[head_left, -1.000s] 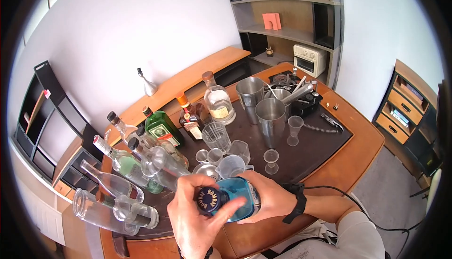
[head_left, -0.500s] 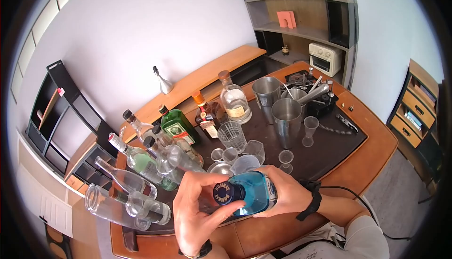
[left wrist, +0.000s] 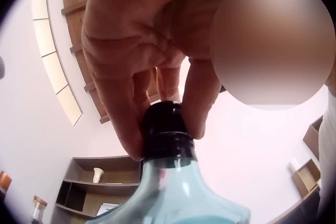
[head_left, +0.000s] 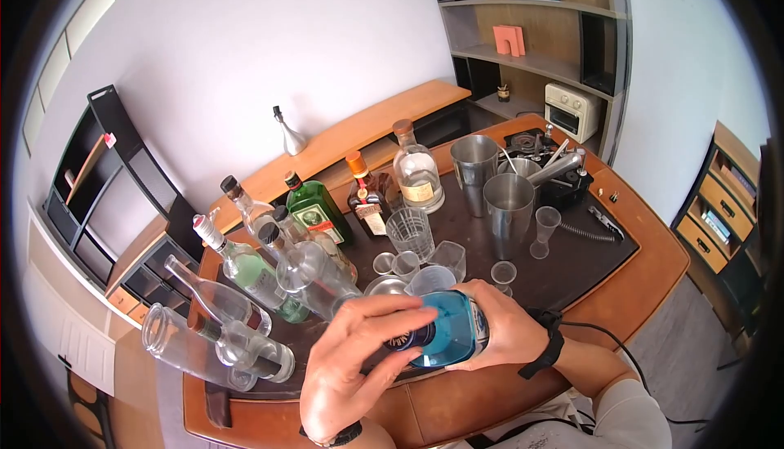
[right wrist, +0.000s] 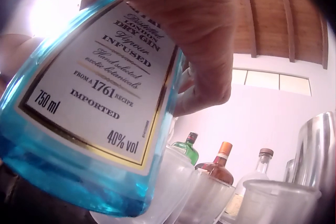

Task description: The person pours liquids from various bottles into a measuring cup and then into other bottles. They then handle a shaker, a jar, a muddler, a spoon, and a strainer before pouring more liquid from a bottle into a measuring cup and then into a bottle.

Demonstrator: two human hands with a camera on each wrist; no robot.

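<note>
A blue glass gin bottle (head_left: 447, 335) is held over the near edge of the table. My right hand (head_left: 510, 326) grips its body from the right. The white label (right wrist: 113, 79) fills much of the right wrist view. My left hand (head_left: 347, 371) has its fingers and thumb around the dark screw cap (left wrist: 165, 127), which sits on the bottle neck. In the head view the left fingers partly cover the cap's printed top. Just beyond the bottle stand a clear plastic measuring cup (head_left: 431, 279) and several small glasses.
Several bottles crowd the table's left side, among them a green one (head_left: 317, 210) and an orange-capped one (head_left: 369, 200). Two metal shaker tins (head_left: 508, 212) stand at the back right. A clear double-ended jigger (head_left: 545, 232) and a small glass (head_left: 504, 273) are nearer.
The left fingers have shifted over the cap, now covering more of its top. The right hand keeps its hold on the bottle. The head view has swung slightly left.
</note>
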